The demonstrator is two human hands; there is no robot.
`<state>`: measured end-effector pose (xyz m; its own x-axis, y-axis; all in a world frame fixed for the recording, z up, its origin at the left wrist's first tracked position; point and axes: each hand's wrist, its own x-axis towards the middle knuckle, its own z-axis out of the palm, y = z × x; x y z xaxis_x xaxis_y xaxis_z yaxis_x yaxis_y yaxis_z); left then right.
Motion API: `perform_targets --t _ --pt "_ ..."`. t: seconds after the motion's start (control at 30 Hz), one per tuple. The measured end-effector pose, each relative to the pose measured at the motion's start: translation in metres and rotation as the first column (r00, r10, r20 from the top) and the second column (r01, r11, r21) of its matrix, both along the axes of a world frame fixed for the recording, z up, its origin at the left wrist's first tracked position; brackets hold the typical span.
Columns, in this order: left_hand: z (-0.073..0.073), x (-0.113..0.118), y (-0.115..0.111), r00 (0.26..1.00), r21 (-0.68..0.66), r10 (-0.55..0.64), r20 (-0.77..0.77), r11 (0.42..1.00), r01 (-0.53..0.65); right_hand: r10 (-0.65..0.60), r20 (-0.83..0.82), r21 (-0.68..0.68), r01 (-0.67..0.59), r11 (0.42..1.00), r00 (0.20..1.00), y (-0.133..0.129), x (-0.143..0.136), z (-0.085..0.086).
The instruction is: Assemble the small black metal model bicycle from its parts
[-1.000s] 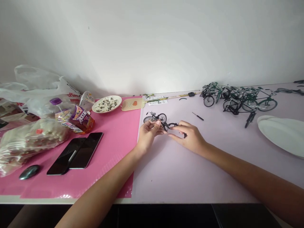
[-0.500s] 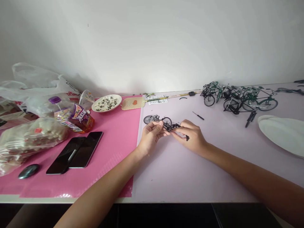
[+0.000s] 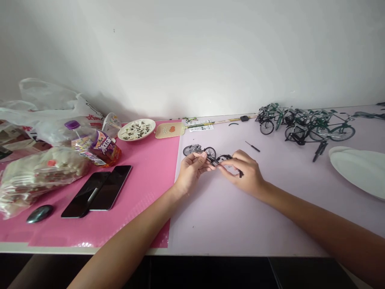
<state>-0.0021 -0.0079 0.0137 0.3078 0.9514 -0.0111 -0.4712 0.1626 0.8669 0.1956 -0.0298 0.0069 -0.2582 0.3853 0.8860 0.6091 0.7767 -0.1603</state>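
The left hand (image 3: 192,170) grips a small model bicycle (image 3: 211,153) at the middle of the desk (image 3: 228,224), just right of the pink mat (image 3: 144,216); the right hand (image 3: 246,170) pinches a curved black part (image 3: 225,157) against its right end. At left, the purple-capped bottle (image 3: 96,146) carries white characters, 冰红茶. Red lettering on the far-left plastic bag (image 3: 64,114) is unclear; a printed sheet (image 3: 204,128) at the far side is too small to read.
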Motion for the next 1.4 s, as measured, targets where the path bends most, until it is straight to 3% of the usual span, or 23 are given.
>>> perform_targets --t 1.0,1.4 --pt "0.0001 -0.0024 -0.0001 0.999 0.042 0.000 -0.051 0.999 0.002 0.039 -0.029 0.012 -0.039 0.999 0.999 -0.0030 -0.0004 0.0047" --pt "0.0007 -0.0020 -0.0009 0.995 0.064 0.051 -0.087 0.997 -0.046 0.042 -0.025 -0.005 -0.042 0.999 0.999 -0.0028 -0.0008 0.0009"
